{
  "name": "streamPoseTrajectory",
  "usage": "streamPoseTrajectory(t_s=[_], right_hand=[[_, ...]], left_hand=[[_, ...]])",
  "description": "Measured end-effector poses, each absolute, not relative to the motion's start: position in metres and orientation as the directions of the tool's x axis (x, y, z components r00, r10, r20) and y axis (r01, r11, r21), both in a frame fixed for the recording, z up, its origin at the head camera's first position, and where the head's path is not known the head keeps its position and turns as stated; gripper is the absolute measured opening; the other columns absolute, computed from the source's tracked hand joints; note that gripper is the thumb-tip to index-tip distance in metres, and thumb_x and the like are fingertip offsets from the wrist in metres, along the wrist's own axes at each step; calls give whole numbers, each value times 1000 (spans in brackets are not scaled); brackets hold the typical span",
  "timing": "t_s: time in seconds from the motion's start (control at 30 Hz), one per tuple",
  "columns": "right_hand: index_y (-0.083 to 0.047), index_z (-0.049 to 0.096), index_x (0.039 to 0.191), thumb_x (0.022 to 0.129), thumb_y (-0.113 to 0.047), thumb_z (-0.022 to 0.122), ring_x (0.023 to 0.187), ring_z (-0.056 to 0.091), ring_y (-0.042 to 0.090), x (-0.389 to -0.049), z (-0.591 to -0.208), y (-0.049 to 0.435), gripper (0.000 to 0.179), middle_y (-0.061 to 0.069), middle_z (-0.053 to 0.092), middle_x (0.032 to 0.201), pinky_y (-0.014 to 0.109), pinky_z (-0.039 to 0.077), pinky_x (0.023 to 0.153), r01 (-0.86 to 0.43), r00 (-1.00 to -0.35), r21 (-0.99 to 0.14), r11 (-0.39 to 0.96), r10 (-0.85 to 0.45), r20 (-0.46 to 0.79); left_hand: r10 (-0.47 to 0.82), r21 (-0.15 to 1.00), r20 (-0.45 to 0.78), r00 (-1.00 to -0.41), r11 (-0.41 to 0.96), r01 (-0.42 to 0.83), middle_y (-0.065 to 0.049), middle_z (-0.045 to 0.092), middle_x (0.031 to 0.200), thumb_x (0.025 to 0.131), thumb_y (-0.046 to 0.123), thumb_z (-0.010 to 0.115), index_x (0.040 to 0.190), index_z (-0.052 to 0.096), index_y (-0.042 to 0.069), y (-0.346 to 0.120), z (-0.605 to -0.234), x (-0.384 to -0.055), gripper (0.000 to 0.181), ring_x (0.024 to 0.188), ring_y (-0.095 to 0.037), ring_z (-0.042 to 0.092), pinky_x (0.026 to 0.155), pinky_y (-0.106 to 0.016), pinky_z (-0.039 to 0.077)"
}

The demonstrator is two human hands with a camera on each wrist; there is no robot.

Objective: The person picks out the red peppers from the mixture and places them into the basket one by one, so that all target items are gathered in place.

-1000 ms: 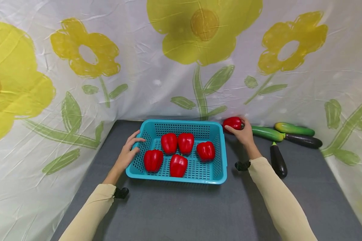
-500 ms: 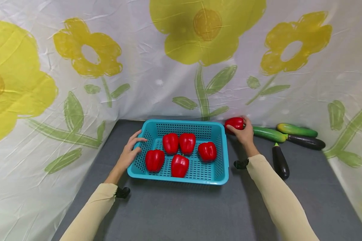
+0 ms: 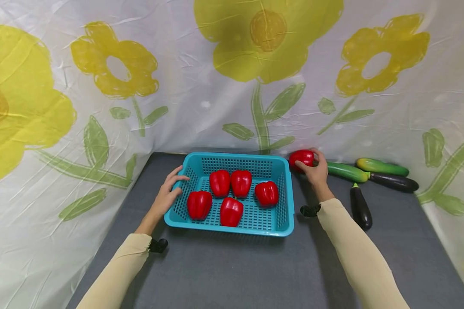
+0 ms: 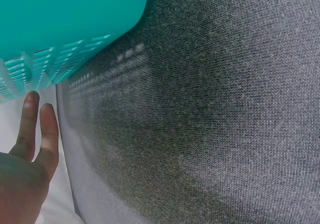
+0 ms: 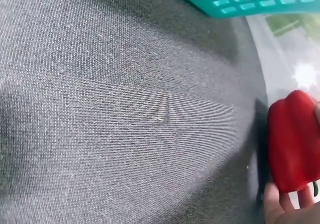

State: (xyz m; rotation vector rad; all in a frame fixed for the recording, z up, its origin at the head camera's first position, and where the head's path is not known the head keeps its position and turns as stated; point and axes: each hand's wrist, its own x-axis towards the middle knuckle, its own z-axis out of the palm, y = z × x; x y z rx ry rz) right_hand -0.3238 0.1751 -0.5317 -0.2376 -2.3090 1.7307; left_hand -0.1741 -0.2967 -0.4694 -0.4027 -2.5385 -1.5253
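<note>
My right hand [image 3: 315, 170] grips a red bell pepper [image 3: 300, 160] near the back of the table, just right of the basket. Its thumb lies across the front of the pepper. In the right wrist view the same bell pepper [image 5: 295, 144] shows with fingertips under and beside it; whether it touches the table is unclear. At the left end of the turquoise basket [image 3: 232, 230], my left hand [image 3: 165, 195] has its fingers extended against the rim. The left wrist view has two straight fingers [image 4: 48, 129] by the perforated wall. Several red bell peppers [image 3: 230, 212] lie inside the basket.
Right of my right hand lie two green zucchini, one nearer [image 3: 346, 171] and one farther back [image 3: 383, 166]. A dark eggplant [image 3: 394, 182] lies beside them, another eggplant [image 3: 360, 208] nearer the front. A flower-printed cloth [image 3: 201, 107] hangs behind the grey table [image 3: 232, 270].
The view has shifted slightly. My right thumb has slid a little to the right across the gripped bell pepper. The left hand and basket stay as they were.
</note>
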Motion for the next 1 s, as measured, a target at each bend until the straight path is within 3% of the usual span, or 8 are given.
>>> streamPoseTrajectory(t_s=[0.23,0.33,0.5,0.6,0.77,1.0], right_hand=[[-10,48,147,86,-16,82,135,39,37,-322,-529,178,70,18,44,149,56,43,101,-38,-964,-968,250,247,101],[-13,49,147,85,-19,83,136,38,36,-322,-533,181,70,16,44,150,55,44,100,-63,-965,-968,241,234,121],[-23,50,148,82,-34,86,134,39,35,-333,-558,192,76,16,42,149,42,57,82,-86,-972,-977,193,199,125],[-25,50,148,80,-31,88,134,38,36,-336,-565,198,79,17,41,149,39,58,75,-88,-978,-991,103,178,106],[-30,53,145,76,-28,92,133,38,37,-341,-573,205,80,13,41,148,44,57,77,-97,-981,-995,13,166,98],[-35,54,145,75,-33,92,128,42,36,-339,-578,214,80,12,45,143,38,58,75,-139,-972,-989,45,183,145]], left_hand=[[149,848,260,-954,437,299,-23,24,161,92,-12,43,125,59,-15,-297,-468,-174,37,143,-46,22,87,-38,37],[148,847,269,-952,434,307,-20,24,162,92,-11,43,126,61,-12,-305,-484,-183,38,143,-43,22,87,-38,38],[161,849,277,-947,421,320,-21,26,161,91,-11,45,124,63,-9,-308,-487,-185,38,142,-43,25,86,-35,41],[165,845,279,-946,426,324,-24,26,160,91,-12,45,123,62,-11,-301,-475,-179,37,141,-46,25,88,-38,41],[156,838,285,-946,439,324,-27,26,159,91,-13,43,123,60,-14,-296,-469,-174,36,142,-49,23,92,-46,38],[151,838,282,-947,441,320,-26,26,160,91,-14,43,124,60,-15,-295,-470,-174,37,143,-48,22,94,-51,37]])
